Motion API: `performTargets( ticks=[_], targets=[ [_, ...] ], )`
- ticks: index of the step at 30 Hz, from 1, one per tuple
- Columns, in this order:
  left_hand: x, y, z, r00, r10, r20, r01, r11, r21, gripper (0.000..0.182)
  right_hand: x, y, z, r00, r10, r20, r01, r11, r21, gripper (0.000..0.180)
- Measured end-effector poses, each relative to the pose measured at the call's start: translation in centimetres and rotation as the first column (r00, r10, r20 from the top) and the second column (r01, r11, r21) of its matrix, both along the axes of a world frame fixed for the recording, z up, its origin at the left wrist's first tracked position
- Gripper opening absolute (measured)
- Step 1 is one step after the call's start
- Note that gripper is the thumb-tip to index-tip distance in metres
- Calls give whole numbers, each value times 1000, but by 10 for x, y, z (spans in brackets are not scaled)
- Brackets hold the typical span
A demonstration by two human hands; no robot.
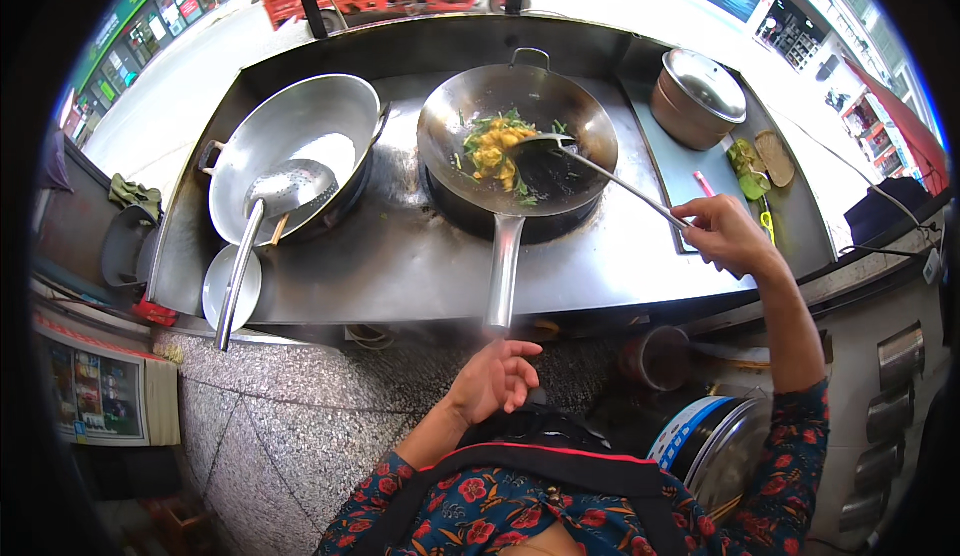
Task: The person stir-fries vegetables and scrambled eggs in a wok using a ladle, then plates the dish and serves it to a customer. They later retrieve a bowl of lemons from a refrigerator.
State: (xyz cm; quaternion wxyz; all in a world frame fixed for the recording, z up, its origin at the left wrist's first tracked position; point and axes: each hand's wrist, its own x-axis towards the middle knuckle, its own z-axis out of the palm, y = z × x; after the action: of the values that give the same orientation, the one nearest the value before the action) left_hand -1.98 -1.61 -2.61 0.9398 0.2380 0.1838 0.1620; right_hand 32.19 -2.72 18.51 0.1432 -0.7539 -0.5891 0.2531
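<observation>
My right hand (pixel 724 235) grips the long metal handle of a cooking ladle (pixel 541 143), whose bowl rests inside a steel wok (pixel 570 98) on the burner. Next to the ladle's bowl lies a heap of yellow food, perhaps scrambled egg (pixel 496 143), mixed with chopped greens (pixel 514 117). Toward me points the wok's tubular metal handle (pixel 505 271). Just below the end of that handle, my left hand (pixel 496 377) hovers before my body with loosely curled, parted fingers and nothing in them.
At left, a large two-handled pan (pixel 300 109) holds a perforated skimmer (pixel 289 187); its handle passes over a white bowl (pixel 217 286). A lidded pot (pixel 694 105) stands back right, near green vegetables (pixel 746 166). A black drum-like container (pixel 697 436) is below on my right.
</observation>
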Motion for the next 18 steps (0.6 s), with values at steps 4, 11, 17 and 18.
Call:
performTargets(
  ticks=[4, 11, 17, 18],
  targets=[
    [-14, -4, 1, 996, 84, -29, -85, 996, -15, 66, 28, 2, -56, 879, -175, -443, 245, 964, 106, 38],
    [-15, -3, 10, 984, 180, -10, -180, 984, -2, 63, -23, 17, -128, 309, -214, -927, 335, 936, -105, 28],
    [-20, -1, 11, 975, 218, -34, -218, 976, -3, 63, -10, -45, -54, 686, -196, -701, 194, 977, -83, 32],
    [-18, -1, 10, 975, 221, -28, -222, 975, -17, 63, -9, -47, -51, 721, -245, -648, 206, 969, -137, 32]
  ],
)
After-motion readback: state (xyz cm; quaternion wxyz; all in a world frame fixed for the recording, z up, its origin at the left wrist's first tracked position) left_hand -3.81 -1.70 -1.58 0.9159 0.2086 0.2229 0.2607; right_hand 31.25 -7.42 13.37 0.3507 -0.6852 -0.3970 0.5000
